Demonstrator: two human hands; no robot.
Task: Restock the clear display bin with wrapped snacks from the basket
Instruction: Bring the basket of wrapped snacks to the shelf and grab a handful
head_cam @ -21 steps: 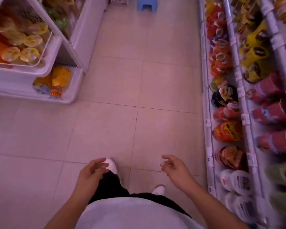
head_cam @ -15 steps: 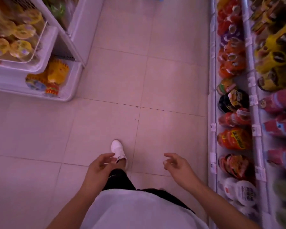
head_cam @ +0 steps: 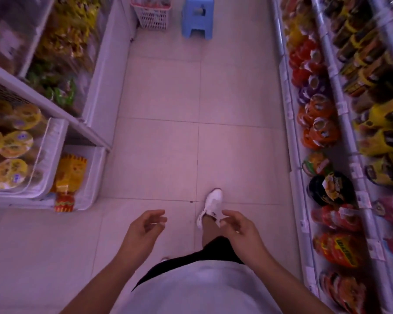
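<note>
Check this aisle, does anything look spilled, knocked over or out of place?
Nothing stands out. The floor shows no spill, the basket and blue stool stand upright at the far end, and both hands hold nothing.

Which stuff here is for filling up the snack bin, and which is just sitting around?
For the job:
- white basket at the far end of the aisle, holding goods
- left hand and right hand, both holding nothing
- clear bin on the left shelf, possibly the one to fill

Just there:
- blue stool
- snack cups on the right shelves
- yellow packets on the low left shelf
</note>
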